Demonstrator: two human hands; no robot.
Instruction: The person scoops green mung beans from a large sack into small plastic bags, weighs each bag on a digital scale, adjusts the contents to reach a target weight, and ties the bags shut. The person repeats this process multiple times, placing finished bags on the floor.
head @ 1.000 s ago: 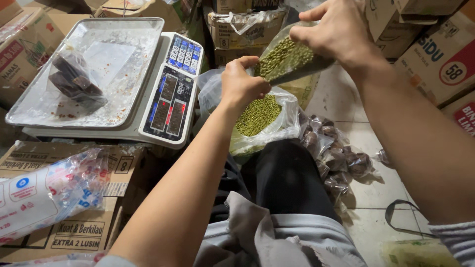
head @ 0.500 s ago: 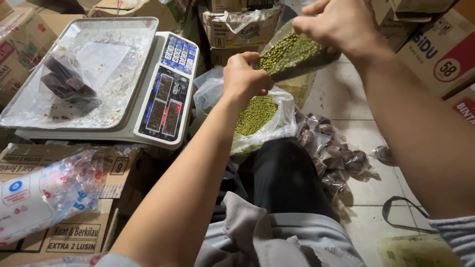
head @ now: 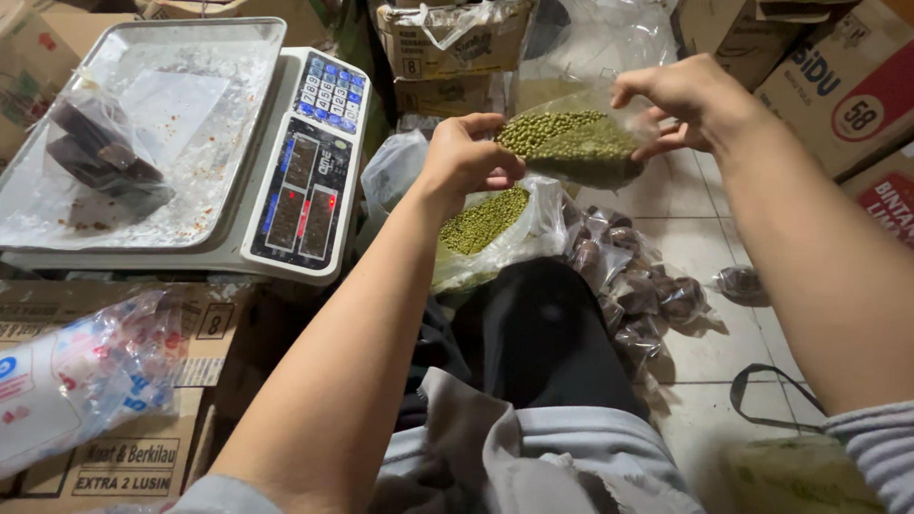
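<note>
Small clear bag of green beans now lower and level, right hand and left hand pinching opposite top edges above larger open bean sack; filling apparently finished.

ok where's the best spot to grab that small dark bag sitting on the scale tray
Probably by the gathered neck at the top of the small dark bag, coming from above. The bag lies on the scale tray with its dark contents bulging low and loose clear plastic bunched toward the upper left, so that slack film pinches easily. Both the left hand and right hand are busy holding the bag of green beans.
</note>
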